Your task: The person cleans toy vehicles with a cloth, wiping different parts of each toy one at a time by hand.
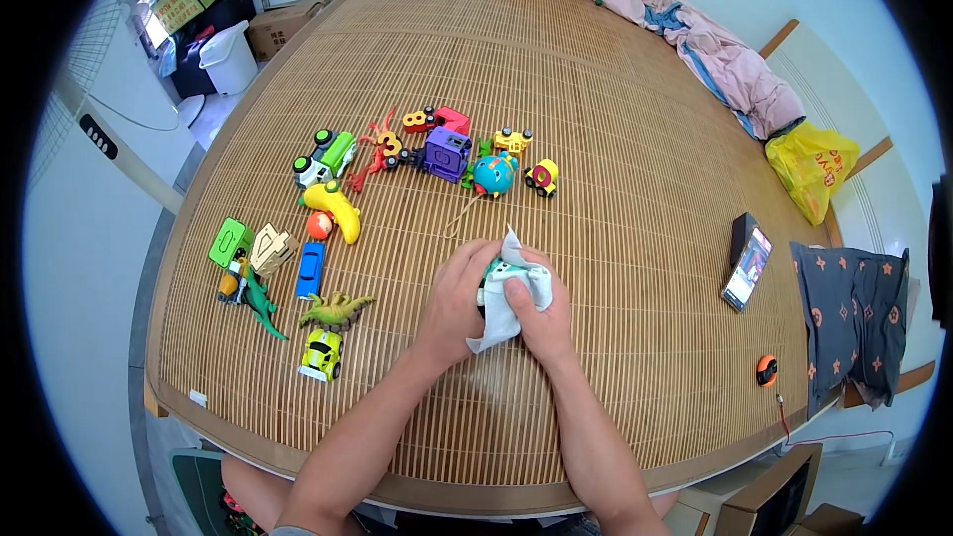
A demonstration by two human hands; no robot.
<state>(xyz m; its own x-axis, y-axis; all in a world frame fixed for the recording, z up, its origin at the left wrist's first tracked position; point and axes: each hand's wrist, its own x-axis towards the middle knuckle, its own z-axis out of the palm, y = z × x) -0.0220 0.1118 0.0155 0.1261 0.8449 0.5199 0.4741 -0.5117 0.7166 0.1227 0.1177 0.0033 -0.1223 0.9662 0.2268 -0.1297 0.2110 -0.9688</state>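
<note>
Over the bamboo mat [635, 238], my left hand [455, 306] is closed round the left side of a small teal and white object [494, 271], mostly hidden by my fingers and a cloth. A white cloth or wipe [506, 313] lies over that object, and my right hand [546, 313] presses it there with the thumb on top. Just beyond my hands are a teal round toy [493, 175] with a string, a purple toy vehicle [446, 153] and a yellow and pink toy car [542, 178].
Left of my hands are a yellow banana [342, 213], a blue car [310, 270], a dinosaur [336, 312] and a lime car [322, 354]. On the right lie a phone [747, 270], an orange round item [766, 371], a yellow bag [809, 169] and a dark pillow [854, 318].
</note>
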